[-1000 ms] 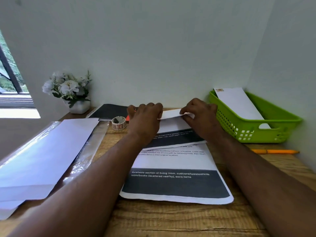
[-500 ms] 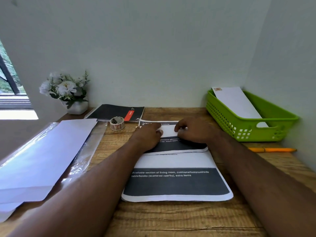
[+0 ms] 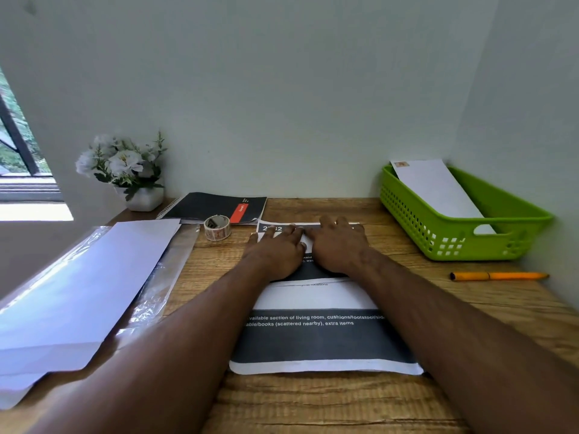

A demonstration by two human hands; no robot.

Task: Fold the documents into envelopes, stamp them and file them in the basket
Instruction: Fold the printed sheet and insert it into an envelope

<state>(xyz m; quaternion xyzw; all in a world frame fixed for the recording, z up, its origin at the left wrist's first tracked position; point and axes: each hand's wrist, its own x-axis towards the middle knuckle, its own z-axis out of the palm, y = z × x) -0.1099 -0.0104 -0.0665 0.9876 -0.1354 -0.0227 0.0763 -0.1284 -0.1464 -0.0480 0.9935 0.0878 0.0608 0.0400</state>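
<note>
My left hand [image 3: 275,250] and right hand [image 3: 340,245] side by side, fingers flat, pressing folded top of document [image 3: 316,333] at tabletop [image 3: 313,402] centre. Green basket [image 3: 454,233] far right holds stamped envelope [image 3: 438,186]. Stamp roll [image 3: 217,227] just left of document. Blank envelopes [image 3: 81,292] lie far left.

- A wooden desk [image 3: 313,402] stood against a pale wall [image 3: 282,89].
- White flowers in a small white pot [image 3: 142,198] sat at the desk's far left corner.
- A black spiral notebook [image 3: 213,206] with a red label lay flat near the wall, just right of the pot.
- An orange pen [image 3: 498,276] lay on the right side of the desk.
- A window [image 3: 18,158] showed at the far left, with what looked like greenery beyond it.
</note>
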